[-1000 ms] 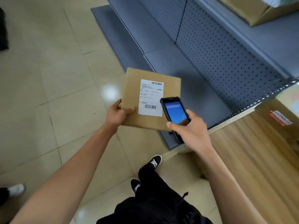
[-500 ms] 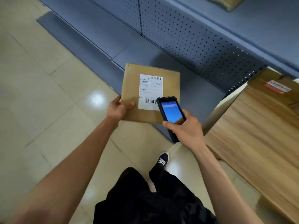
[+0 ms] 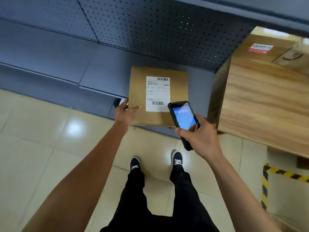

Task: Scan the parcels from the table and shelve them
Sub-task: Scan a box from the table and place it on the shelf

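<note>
A flat brown cardboard parcel (image 3: 140,91) with a white barcode label is held level over the front of the grey bottom shelf (image 3: 103,72). My left hand (image 3: 126,113) grips its near left corner, thumb on top. My right hand (image 3: 199,136) holds a black handheld scanner (image 3: 183,119) with a lit blue screen, its top end over the parcel's near right corner, beside the label's lower barcode.
A wooden table (image 3: 260,104) stands at the right with a brown box (image 3: 267,47) at its far end. Perforated grey back panels (image 3: 150,27) rise behind the shelf. Yellow-black floor tape (image 3: 265,181) marks the lower right. My feet stand on beige tiles.
The view has swung to face the shelf squarely. Parcel and scanner have moved forward over the bottom shelf; both grips are unchanged.
</note>
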Action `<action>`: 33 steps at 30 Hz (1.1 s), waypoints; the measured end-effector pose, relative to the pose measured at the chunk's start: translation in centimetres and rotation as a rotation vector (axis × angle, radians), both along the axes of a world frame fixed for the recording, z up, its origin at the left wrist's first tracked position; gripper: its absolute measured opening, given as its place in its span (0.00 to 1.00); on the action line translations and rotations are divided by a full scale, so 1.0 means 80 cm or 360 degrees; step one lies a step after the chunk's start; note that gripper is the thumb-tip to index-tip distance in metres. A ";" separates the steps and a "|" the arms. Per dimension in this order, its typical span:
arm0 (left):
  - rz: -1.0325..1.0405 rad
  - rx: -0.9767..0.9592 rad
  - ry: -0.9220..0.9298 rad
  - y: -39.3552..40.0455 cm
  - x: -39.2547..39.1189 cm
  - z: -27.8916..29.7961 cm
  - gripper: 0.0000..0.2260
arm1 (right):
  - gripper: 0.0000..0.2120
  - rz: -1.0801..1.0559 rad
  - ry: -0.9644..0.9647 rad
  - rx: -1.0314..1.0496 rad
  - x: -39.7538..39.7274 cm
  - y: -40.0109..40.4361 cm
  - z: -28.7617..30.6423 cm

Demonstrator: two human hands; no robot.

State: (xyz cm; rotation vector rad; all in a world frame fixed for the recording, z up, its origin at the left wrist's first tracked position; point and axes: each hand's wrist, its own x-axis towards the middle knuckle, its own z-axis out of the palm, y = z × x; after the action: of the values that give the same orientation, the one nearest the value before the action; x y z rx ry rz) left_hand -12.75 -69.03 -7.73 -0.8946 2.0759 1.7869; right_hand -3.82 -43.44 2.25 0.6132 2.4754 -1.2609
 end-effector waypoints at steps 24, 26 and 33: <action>-0.0329 -0.0209 0.0080 0.005 -0.144 -0.096 0.18 | 0.20 -0.0337 0.0098 0.0016 -0.049 -0.061 -0.079; -0.0288 -0.0193 0.0088 0.008 -0.152 -0.099 0.18 | 0.20 -0.0327 0.0116 0.0043 -0.054 -0.058 -0.080; -0.0263 -0.0209 0.0131 0.019 -0.195 -0.110 0.19 | 0.22 -0.0354 0.0258 0.0046 -0.071 -0.049 -0.091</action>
State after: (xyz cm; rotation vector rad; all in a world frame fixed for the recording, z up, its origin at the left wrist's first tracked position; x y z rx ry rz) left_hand -28.39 -67.51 -16.57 -0.6694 2.2685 1.6447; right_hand -9.53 -47.39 -5.03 0.8454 2.6190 -1.4077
